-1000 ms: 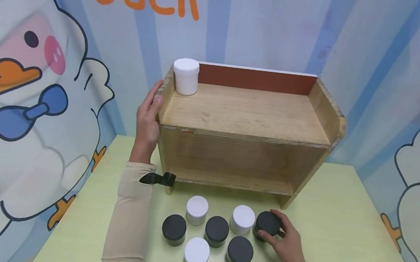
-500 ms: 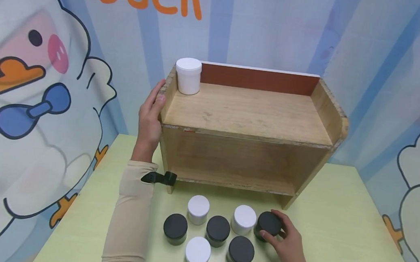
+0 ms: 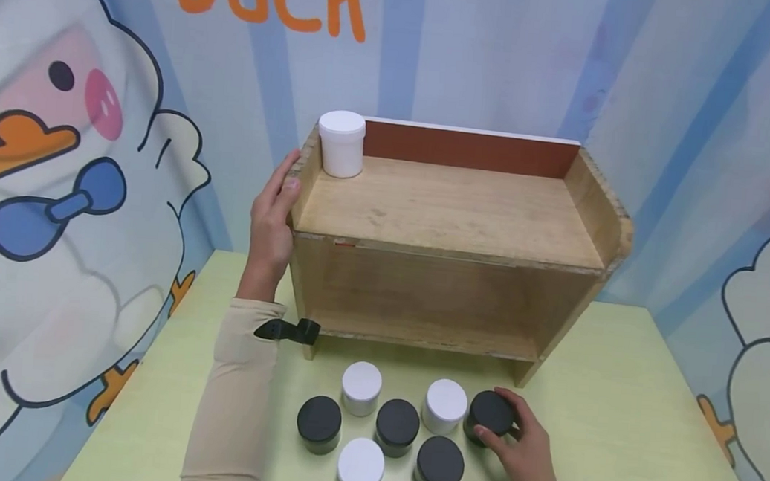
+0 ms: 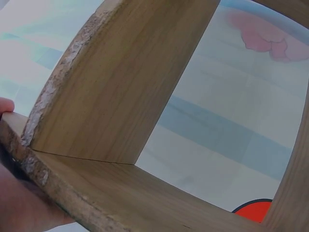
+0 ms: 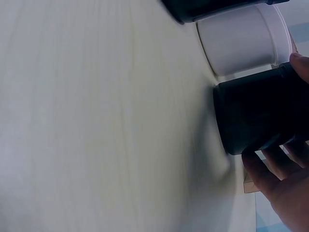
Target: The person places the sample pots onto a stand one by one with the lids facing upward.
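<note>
My left hand [image 3: 272,225] rests on the outer face of the left side panel of a small wooden shelf [image 3: 454,208], with fingers stretched upward and the thumb at the panel's edge. In the left wrist view, the shelf's boards [image 4: 120,82] fill most of the frame. My right hand [image 3: 525,444] grips a black-lidded jar [image 3: 490,415] at the right end of a group of jars, thumb on one side and fingers on the other. The right wrist view shows this dark jar [image 5: 256,111] beside a white jar [image 5: 239,41], its base close to the tabletop.
A white jar [image 3: 342,144] stands in the left corner of the shelf's top. In front of the shelf are several more jars, some white-lidded [image 3: 360,466], some black-lidded [image 3: 397,424], on a pale green table [image 3: 628,414]. A duck-printed curtain [image 3: 492,54] hangs behind.
The view shifts slightly with the head. Both hands, the jars and the shelf keep their places, with the right hand still around the same black-lidded jar.
</note>
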`<state>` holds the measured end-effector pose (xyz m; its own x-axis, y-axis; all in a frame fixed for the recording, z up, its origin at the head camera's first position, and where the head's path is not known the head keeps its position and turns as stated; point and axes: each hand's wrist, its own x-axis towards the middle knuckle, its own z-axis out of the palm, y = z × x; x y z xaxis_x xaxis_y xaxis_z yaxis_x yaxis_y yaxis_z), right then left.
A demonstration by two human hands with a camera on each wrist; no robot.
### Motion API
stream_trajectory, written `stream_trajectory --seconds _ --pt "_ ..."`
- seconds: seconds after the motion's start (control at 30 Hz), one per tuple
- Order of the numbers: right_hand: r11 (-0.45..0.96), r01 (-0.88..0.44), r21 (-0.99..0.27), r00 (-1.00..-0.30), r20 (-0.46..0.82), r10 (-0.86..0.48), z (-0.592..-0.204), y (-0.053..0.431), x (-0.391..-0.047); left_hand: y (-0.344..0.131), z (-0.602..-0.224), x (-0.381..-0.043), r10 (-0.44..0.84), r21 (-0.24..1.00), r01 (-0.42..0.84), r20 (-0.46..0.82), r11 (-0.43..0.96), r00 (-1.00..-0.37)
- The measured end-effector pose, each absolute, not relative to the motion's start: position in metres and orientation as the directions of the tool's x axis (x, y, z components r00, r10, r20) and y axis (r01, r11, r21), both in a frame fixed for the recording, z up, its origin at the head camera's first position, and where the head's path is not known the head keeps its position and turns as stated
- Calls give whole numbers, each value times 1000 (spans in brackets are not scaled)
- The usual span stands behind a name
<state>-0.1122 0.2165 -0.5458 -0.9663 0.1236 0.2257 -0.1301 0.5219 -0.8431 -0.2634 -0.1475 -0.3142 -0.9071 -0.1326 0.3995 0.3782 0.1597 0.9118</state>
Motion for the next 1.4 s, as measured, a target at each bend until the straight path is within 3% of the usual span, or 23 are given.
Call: stream_trajectory --seconds 1.4 --pt "549 -164 -820 -954 273 123 -519 215 -110 -149 -315 -264 -140 910 387 407 146 -903"
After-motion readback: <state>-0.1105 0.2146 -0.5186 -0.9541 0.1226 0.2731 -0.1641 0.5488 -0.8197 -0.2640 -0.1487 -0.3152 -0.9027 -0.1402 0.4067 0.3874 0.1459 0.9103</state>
